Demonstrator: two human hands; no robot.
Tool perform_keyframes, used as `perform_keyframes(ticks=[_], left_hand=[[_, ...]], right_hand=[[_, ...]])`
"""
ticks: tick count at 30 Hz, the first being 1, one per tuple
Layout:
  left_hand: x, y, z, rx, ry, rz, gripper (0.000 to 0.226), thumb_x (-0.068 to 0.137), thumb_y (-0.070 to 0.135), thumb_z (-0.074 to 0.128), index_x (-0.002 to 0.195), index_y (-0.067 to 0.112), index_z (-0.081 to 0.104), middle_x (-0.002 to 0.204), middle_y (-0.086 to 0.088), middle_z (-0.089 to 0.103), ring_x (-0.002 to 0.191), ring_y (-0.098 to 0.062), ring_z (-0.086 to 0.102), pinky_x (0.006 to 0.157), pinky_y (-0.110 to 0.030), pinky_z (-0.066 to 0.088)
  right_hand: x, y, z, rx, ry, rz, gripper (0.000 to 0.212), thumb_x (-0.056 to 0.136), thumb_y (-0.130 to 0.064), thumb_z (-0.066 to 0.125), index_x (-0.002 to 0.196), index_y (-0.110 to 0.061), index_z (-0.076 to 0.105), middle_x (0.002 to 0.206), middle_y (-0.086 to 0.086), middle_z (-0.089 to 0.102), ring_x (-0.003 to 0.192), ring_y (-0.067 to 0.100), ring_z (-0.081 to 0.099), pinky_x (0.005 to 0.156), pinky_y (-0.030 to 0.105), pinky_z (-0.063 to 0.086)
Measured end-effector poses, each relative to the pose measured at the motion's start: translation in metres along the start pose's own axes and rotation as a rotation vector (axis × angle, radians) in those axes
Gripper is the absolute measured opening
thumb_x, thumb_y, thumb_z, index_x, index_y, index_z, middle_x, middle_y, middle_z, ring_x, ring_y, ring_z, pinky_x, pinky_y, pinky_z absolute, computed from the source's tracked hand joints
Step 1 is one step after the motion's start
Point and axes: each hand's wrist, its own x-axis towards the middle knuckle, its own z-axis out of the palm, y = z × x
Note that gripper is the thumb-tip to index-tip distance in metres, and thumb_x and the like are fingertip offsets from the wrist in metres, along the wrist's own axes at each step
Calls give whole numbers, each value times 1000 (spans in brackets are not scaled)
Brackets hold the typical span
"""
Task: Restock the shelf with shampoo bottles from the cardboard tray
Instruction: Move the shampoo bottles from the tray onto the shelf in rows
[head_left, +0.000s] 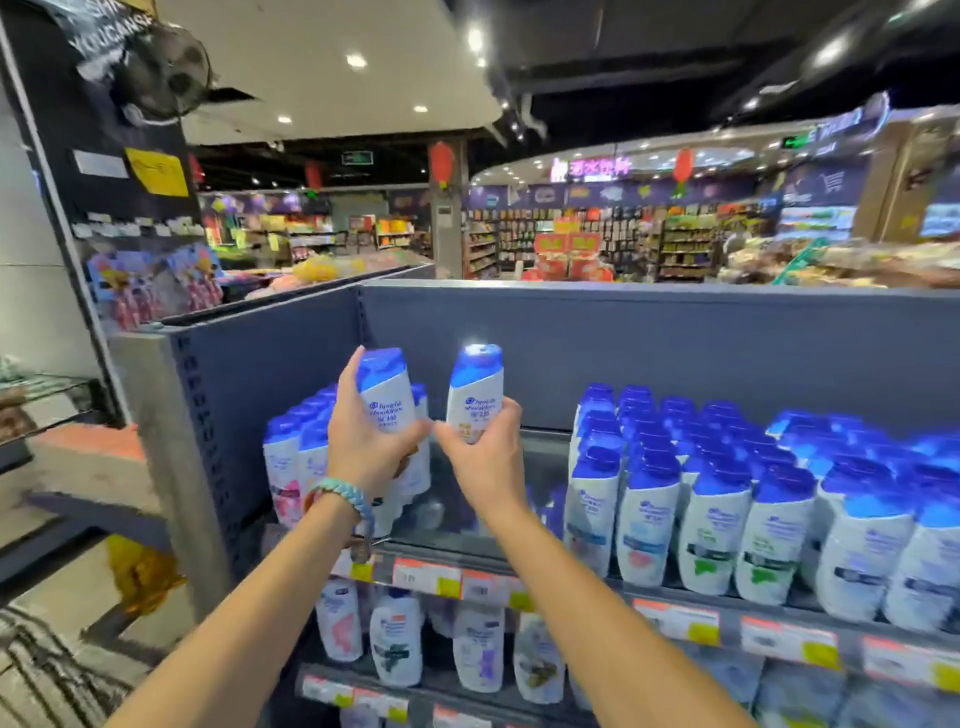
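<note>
My left hand grips a white shampoo bottle with a blue cap, held upright above the top shelf. My right hand grips a second, like bottle just to its right. Both bottles hover over a bare gap in the shelf between a left group of bottles and a large right block of bottles. The cardboard tray is out of view.
The grey back panel and a perforated side panel wall in the top shelf. Price tags line its front edge. A lower shelf holds more bottles. Store aisles lie beyond; a low stand sits at the left.
</note>
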Motion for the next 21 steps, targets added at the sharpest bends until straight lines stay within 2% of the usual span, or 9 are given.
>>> perform_keyframes(ticks=[1, 4, 6, 8, 10, 13, 16, 19, 21], left_hand=[[3, 4, 15, -10, -7, -7, 106, 55, 27, 86, 143, 36, 27, 128, 1, 55, 108, -23, 60, 88, -35, 53], [9, 5, 48, 31, -45, -69, 108, 58, 20, 88, 146, 29, 25, 116, 8, 58, 88, -6, 61, 78, -20, 51], [14, 0, 62, 73, -93, -103, 113, 58, 24, 89, 148, 32, 21, 115, -3, 61, 74, -6, 58, 67, -19, 49], [20, -8, 71, 141, -131, -121, 115, 59, 26, 89, 150, 32, 19, 118, -8, 59, 75, -8, 53, 66, -18, 44], [24, -15, 78, 157, -150, -140, 108, 60, 25, 89, 147, 30, 26, 114, -2, 60, 78, -7, 53, 73, -22, 45], [31, -28, 87, 121, -173, -142, 90, 59, 19, 88, 133, 27, 39, 95, 11, 62, 75, 2, 59, 74, -26, 53], [44, -41, 94, 124, -219, -192, 83, 61, 15, 87, 128, 21, 38, 85, 10, 56, 70, 0, 55, 66, -22, 49], [57, -49, 102, 137, -245, -211, 75, 64, 16, 84, 123, 21, 38, 92, 3, 57, 74, -5, 52, 58, -14, 41], [66, -54, 107, 110, -249, -205, 74, 64, 15, 83, 123, 21, 39, 100, 0, 58, 80, -9, 55, 62, -11, 40]], right_hand=[[5, 2, -11, -9, 17, 11, 54, 76, -32, 79, 108, -22, 38, 106, 2, 56, 84, 3, 59, 68, 14, 45], [18, 13, -33, -34, 81, 76, 56, 75, -35, 79, 110, -21, 38, 105, 2, 56, 91, 14, 60, 69, 22, 48], [23, 22, -42, -80, 140, 104, 55, 75, -32, 77, 112, -20, 38, 104, 2, 56, 92, 16, 60, 67, 22, 47], [30, 33, -45, -122, 164, 117, 54, 73, -31, 75, 109, -23, 36, 102, 1, 55, 94, 18, 60, 72, 28, 51], [36, 42, -44, -163, 172, 144, 55, 73, -31, 76, 107, -24, 33, 100, 1, 55, 93, 17, 60, 75, 33, 55], [45, 49, -38, -203, 182, 189, 57, 74, -30, 77, 112, -21, 35, 101, 1, 55, 92, 17, 59, 73, 31, 54], [54, 58, -29, -209, 205, 271, 57, 76, -27, 76, 114, -17, 36, 104, 5, 57, 90, 17, 58, 69, 29, 49], [65, 66, -19, -247, 213, 317, 60, 76, -28, 77, 119, -12, 37, 109, 7, 57, 92, 20, 58, 73, 32, 48], [73, 68, -13, -257, 233, 333, 61, 75, -28, 78, 118, -11, 38, 109, 8, 56, 92, 20, 56, 72, 32, 45]])
